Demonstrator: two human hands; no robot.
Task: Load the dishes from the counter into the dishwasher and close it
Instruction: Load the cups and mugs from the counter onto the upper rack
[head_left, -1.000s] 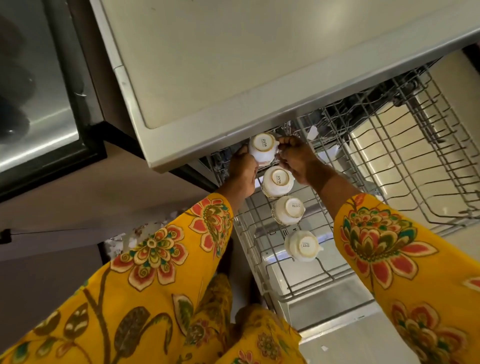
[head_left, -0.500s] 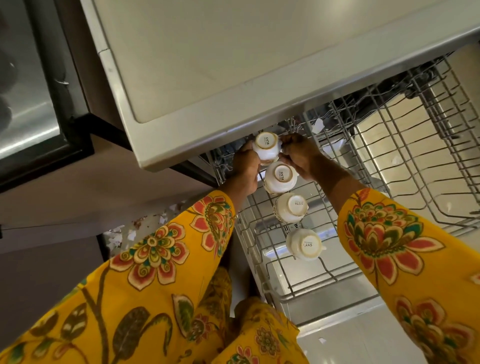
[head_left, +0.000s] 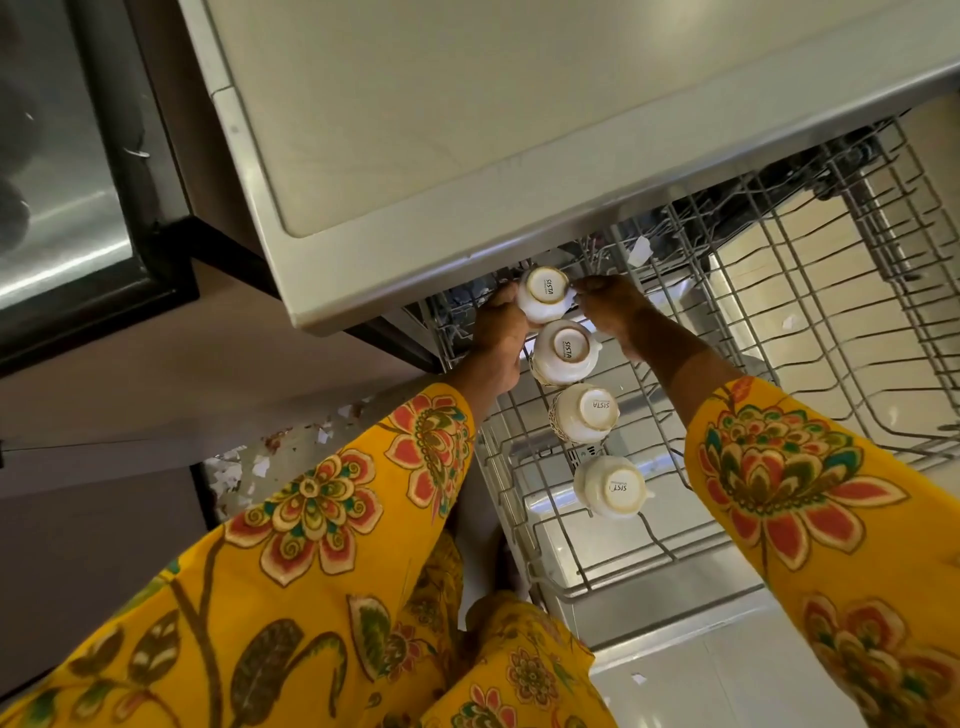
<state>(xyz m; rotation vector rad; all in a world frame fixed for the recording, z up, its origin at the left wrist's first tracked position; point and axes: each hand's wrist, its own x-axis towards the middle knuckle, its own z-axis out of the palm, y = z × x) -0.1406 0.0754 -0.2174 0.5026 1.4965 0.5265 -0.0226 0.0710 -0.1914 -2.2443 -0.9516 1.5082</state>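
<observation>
Under the pale bench (head_left: 467, 104) edge, both hands are working the farthest upturned white ceramic cup (head_left: 544, 300): left hand (head_left: 501, 338) fingers curling against its side, right hand (head_left: 613, 312) pinching its handle. It is sitting in the grey wire dishwasher rack (head_left: 779, 322) (three matching cups (head_left: 563, 352) lining up behind).

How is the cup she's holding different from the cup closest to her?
The farthest cup has both hands on it, left hand and right hand; the nearest cup sits alone, untouched. The farthest lies under the counter edge; the nearest is in the open. Both are white, upside down, in the rack.
</observation>
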